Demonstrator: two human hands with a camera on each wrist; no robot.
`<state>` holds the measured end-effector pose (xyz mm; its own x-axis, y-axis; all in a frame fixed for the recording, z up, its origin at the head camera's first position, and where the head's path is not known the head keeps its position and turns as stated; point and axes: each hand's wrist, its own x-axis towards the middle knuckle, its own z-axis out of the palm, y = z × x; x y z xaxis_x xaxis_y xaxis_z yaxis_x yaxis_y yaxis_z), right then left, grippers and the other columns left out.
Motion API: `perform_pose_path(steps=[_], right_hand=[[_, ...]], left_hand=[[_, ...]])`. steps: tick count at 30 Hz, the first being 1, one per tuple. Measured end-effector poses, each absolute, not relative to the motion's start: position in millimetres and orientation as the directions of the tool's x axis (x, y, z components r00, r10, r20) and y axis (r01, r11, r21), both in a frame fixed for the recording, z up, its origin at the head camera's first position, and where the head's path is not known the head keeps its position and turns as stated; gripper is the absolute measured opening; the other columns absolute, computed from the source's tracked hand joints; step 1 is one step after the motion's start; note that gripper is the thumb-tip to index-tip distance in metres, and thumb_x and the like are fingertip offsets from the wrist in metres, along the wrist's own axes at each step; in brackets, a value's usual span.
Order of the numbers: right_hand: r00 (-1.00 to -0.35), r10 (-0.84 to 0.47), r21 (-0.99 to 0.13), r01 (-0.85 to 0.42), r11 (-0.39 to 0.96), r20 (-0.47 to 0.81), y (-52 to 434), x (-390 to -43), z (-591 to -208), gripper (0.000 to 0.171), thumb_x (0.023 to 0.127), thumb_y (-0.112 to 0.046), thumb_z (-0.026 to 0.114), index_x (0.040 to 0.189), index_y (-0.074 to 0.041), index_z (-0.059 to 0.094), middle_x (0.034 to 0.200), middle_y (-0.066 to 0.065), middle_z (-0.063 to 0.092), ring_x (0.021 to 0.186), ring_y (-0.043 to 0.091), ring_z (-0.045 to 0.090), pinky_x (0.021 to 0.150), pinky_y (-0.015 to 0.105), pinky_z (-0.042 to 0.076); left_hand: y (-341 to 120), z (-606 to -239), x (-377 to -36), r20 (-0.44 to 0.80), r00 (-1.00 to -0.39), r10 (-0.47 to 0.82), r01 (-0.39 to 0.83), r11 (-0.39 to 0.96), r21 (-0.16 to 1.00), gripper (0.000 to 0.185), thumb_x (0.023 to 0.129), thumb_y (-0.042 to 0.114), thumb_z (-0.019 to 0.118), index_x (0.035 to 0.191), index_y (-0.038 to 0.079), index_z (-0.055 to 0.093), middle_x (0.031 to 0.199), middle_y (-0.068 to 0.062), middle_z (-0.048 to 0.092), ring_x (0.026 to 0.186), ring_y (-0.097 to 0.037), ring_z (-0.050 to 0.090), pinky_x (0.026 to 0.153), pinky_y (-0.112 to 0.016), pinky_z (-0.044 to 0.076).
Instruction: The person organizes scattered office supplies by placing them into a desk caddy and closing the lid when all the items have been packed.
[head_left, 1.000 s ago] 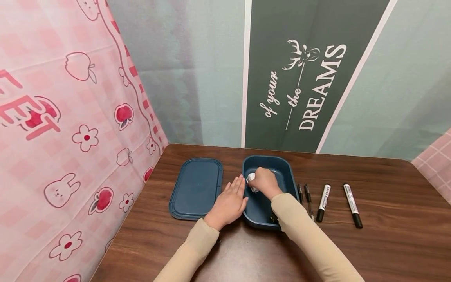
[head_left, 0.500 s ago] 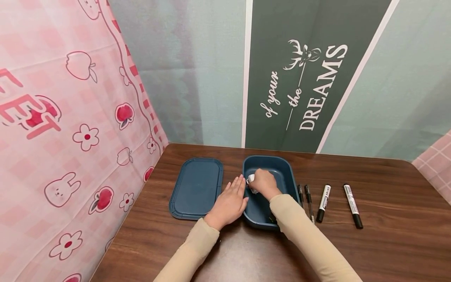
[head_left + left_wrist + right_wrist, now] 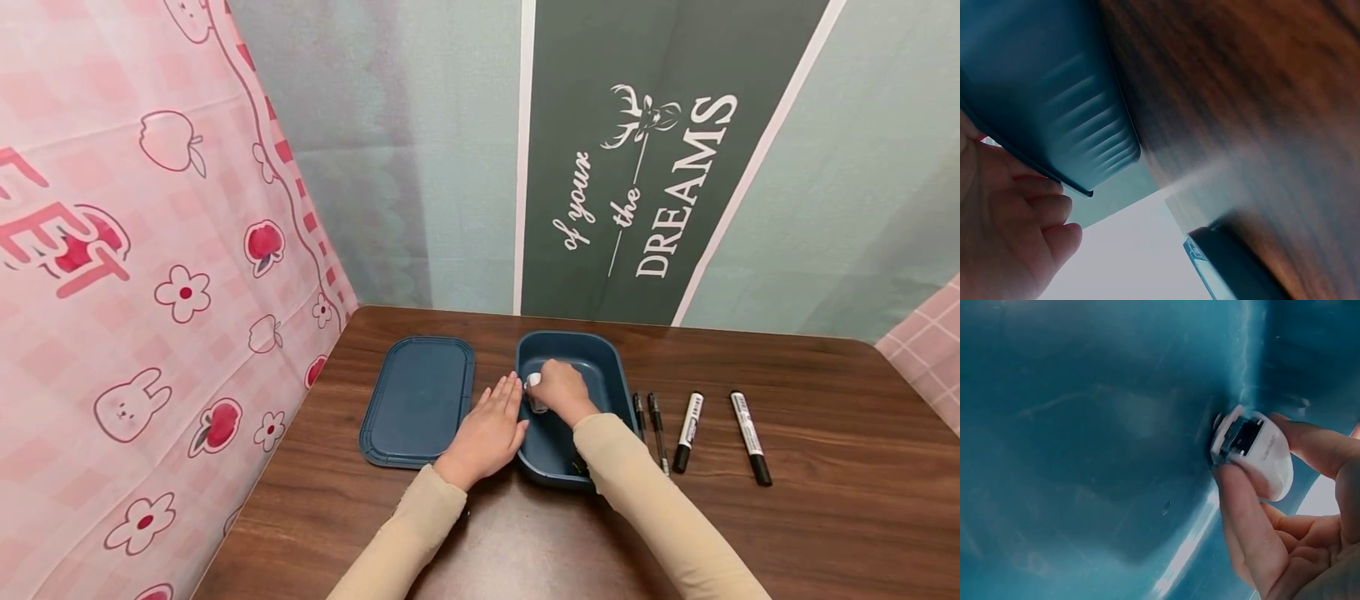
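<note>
A deep blue plastic box (image 3: 547,446) stands on the brown wooden table. My right hand (image 3: 564,387) reaches inside it, near its left wall. Between thumb and fingers it pinches a small white rounded object with a dark inset (image 3: 1257,450), held low at the box's inner corner where floor meets wall. What kind of object this is, I cannot tell. My left hand (image 3: 487,433) lies against the outside of the box's left wall, fingers mostly straight, fingertips at the rim. In the left wrist view those fingers (image 3: 1047,212) touch the ribbed outer side.
A flat blue lid (image 3: 420,400) lies left of the box. To the right are two thin black pens (image 3: 657,425) and two white markers with black caps (image 3: 688,433). Something dark (image 3: 581,464) sits in the box's near end, partly behind the right sleeve. Curtains border the table behind and left.
The white object has turned slightly in my right hand, which has shifted only a little inside the box. My left hand, the lid and the pens stay in place.
</note>
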<state>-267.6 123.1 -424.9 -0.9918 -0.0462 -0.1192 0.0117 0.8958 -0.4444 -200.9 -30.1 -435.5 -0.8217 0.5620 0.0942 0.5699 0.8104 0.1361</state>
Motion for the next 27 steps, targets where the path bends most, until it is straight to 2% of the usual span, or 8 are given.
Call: perform_pose_path(steps=[7, 15, 21, 27], right_hand=[[-0.991, -0.038, -0.480, 0.030, 0.877, -0.131, 122.4, -266.3, -426.2, 0.024, 0.083, -0.022, 0.068, 0.069, -0.003, 0.067, 0.058, 0.006, 0.057, 0.051, 0.018, 0.055, 0.049, 0.029, 0.046], [-0.991, -0.042, -0.524, 0.031, 0.851, -0.127, 124.3, -264.9, -424.6, 0.034, 0.085, -0.024, 0.063, 0.056, -0.007, 0.058, 0.048, 0.006, 0.053, 0.044, 0.017, 0.052, 0.045, 0.027, 0.042], [-0.989, -0.042, -0.532, 0.041, 0.846, -0.143, 125.8, -266.3, -424.2, 0.036, 0.086, -0.026, 0.061, 0.056, -0.005, 0.059, 0.047, 0.005, 0.053, 0.045, 0.018, 0.053, 0.045, 0.027, 0.042], [-0.985, -0.038, -0.565, 0.065, 0.822, -0.168, 128.9, -267.3, -423.8, 0.037, 0.088, -0.027, 0.060, 0.062, -0.002, 0.063, 0.051, 0.007, 0.056, 0.050, 0.022, 0.061, 0.047, 0.027, 0.046]], left_hand=[[-31.0, -436.8, -201.1, 0.104, -0.819, 0.564, 0.574, 0.808, 0.136, 0.058, 0.102, 0.032, 0.038, 0.148, -0.002, 0.024, 0.154, -0.015, 0.021, 0.141, -0.023, 0.020, 0.113, -0.038, 0.023], [-30.7, -437.9, -200.6, 0.121, -0.811, 0.572, 0.584, 0.800, 0.134, 0.058, 0.103, 0.032, 0.037, 0.148, -0.002, 0.023, 0.154, -0.016, 0.021, 0.141, -0.024, 0.019, 0.113, -0.038, 0.023], [-31.3, -438.3, -200.5, 0.123, -0.810, 0.573, 0.585, 0.801, 0.125, 0.058, 0.103, 0.032, 0.037, 0.148, -0.002, 0.023, 0.154, -0.016, 0.020, 0.141, -0.024, 0.020, 0.113, -0.038, 0.024], [-31.5, -439.2, -200.7, 0.120, -0.812, 0.572, 0.584, 0.803, 0.123, 0.058, 0.103, 0.032, 0.037, 0.148, -0.002, 0.023, 0.154, -0.016, 0.020, 0.141, -0.023, 0.019, 0.113, -0.038, 0.023]])
